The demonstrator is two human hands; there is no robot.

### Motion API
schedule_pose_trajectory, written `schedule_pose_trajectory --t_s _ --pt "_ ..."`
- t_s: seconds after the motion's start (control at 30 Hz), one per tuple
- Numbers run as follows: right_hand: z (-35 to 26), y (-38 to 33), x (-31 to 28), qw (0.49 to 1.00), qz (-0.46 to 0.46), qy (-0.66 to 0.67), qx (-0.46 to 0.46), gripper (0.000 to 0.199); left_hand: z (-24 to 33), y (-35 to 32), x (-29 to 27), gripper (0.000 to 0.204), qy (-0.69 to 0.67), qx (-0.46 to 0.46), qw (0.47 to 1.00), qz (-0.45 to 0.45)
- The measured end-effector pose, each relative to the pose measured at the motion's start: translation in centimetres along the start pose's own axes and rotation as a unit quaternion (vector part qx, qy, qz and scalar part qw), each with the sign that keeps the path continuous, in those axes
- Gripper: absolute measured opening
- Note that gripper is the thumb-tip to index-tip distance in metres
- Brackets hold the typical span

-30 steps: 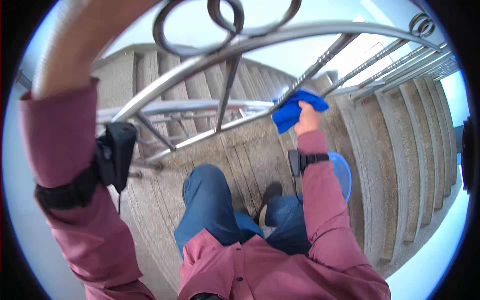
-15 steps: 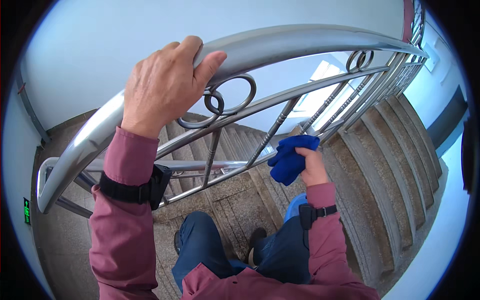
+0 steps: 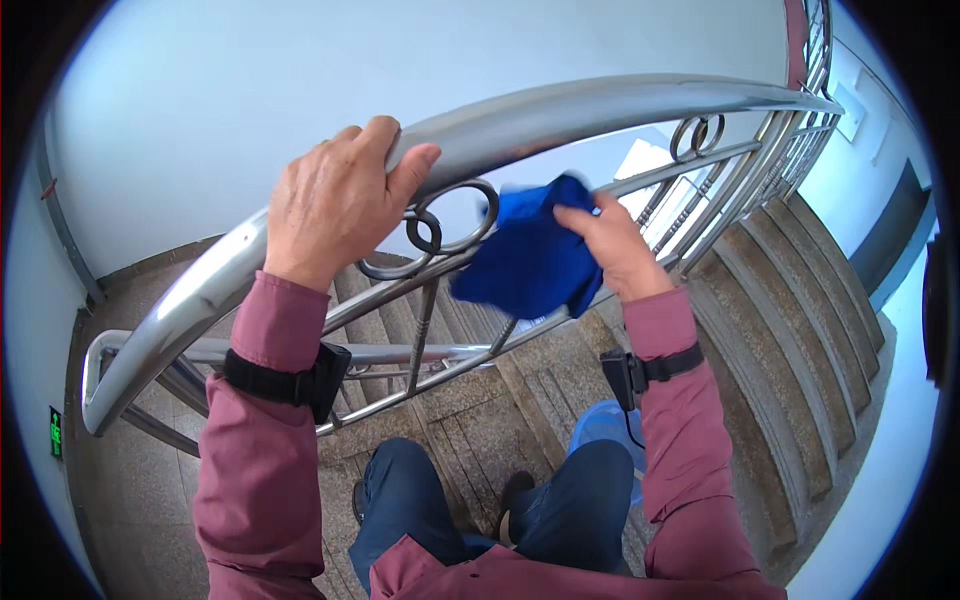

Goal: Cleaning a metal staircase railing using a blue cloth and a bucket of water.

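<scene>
My left hand [image 3: 340,200] is wrapped over the thick, shiny metal handrail [image 3: 600,105], its thumb lying along the near side. A blue cloth [image 3: 530,255] hangs spread out from my right hand [image 3: 615,240], pinched between thumb and fingers. The cloth is in front of the lower rail and balusters, covering part of them and overlapping the right edge of a decorative metal ring [image 3: 470,215]. Whether it touches the metal I cannot tell.
Speckled stone stairs [image 3: 770,330] climb on the right, and more steps descend behind the railing. A translucent blue basin [image 3: 595,425] stands by my right knee, partly hidden. A green lit sign [image 3: 56,432] is low on the left wall.
My right hand has risen toward the handrail, and the bunched cloth has opened out. My left hand keeps its hold on the rail; the view has shifted slightly.
</scene>
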State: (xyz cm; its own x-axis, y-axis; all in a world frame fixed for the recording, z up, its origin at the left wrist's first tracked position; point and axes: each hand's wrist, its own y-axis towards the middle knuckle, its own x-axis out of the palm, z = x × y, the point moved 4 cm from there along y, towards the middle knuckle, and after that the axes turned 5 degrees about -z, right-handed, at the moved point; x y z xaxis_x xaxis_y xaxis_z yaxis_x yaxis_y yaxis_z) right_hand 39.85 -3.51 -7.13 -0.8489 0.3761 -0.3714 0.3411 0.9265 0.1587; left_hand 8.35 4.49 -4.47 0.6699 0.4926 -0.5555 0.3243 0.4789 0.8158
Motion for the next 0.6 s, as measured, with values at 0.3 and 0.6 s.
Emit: schedule_pose_trajectory --t_s 0.3,0.6 --pt "0.6 -1.1 1.2 0.991 -0.017 0.130 -0.018 0.040 0.0 0.0 -0.2 0.053 0.008 0.002 1.000 0.005" --pt "-1.5 0.5 1.1 0.964 -0.039 0.256 -0.055 0.042 0.3 0.1 -0.1 0.052 0.002 -0.039 0.997 -0.065"
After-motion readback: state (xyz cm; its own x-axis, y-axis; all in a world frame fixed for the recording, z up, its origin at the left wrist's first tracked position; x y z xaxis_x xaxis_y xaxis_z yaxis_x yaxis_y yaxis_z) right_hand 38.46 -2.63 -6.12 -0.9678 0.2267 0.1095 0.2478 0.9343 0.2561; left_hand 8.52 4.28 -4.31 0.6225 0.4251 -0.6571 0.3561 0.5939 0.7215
